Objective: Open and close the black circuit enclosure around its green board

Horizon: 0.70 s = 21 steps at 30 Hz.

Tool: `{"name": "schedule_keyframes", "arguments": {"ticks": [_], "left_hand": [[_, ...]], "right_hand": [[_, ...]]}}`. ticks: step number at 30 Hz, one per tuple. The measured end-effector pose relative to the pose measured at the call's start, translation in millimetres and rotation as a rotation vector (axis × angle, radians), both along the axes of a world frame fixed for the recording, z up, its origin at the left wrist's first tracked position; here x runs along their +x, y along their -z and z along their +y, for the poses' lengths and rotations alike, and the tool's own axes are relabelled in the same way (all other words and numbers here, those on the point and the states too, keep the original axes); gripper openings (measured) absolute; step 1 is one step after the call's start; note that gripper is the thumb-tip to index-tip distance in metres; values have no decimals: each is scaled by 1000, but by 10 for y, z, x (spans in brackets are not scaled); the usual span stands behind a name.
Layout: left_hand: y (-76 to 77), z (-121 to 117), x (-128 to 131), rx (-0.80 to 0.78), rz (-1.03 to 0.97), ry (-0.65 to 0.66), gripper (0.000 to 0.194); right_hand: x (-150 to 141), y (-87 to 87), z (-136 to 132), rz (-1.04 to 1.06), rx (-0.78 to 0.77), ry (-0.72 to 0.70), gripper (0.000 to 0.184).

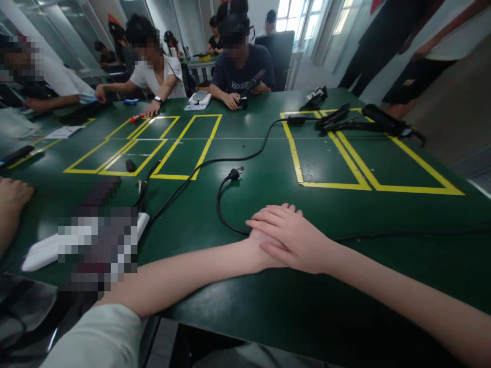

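My left hand [261, 253] rests on the green table, mostly covered by my right hand; only its fingertips show past it, and they look laid out flat. Across its back lies my right hand [297, 240], fingers stretched out toward the left. No object shows in either hand. Close to the hands, a black power cord [220, 202] curves over the table and passes behind my left wrist. Its black plug [233, 174] lies with the prongs pointing right.
Yellow tape [333, 186] marks rectangles on the table [245, 317]. A black cable [230, 159] crosses toward black devices [383, 120] at the far right. Left of my forearm are white power strips [42, 253] and blurred-out items. Several people sit opposite; another person's hand [15, 197] is at left.
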<state>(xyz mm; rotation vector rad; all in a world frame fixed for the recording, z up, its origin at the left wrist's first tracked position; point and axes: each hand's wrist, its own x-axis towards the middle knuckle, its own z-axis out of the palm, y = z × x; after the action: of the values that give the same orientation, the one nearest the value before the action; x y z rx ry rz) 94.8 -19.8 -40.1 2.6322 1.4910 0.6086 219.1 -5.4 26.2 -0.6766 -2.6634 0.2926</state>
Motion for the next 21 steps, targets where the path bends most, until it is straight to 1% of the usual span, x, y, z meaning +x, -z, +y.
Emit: {"name": "schedule_keyframes", "arguments": {"ticks": [2, 4, 5, 6, 8, 10, 12, 14, 16, 21], "left_hand": [[-68, 4, -75, -46, 63, 56, 63], [-187, 37, -136, -89, 91, 187, 60], [-249, 53, -164, -93, 88, 219, 59], [-303, 65, -193, -95, 83, 243, 62], [-374, 69, -256, -91, 39, 256, 76], [-393, 48, -325, -73, -11, 238, 81], [-379, 22, -397, -65, -30, 245, 87], [-358, 7, -468, -55, -25, 256, 97], [-347, 7, -532, -43, -2, 265, 102], [-356, 9, -605, -37, 16, 265, 95]], "right_hand": [[135, 73, -15, 23, -13, 18, 52], [230, 164, -16, 41, -41, 55, 61], [267, 211, -16, 42, -47, 76, 66], [299, 258, -18, 35, -44, 100, 72], [352, 341, -34, -2, -17, 155, 79], [395, 396, -65, -48, 20, 196, 79], [429, 418, -102, -81, 56, 205, 78], [451, 411, -133, -96, 88, 194, 79], [462, 387, -155, -98, 114, 184, 76], [475, 319, -183, -24, 134, 172, 65]]}}
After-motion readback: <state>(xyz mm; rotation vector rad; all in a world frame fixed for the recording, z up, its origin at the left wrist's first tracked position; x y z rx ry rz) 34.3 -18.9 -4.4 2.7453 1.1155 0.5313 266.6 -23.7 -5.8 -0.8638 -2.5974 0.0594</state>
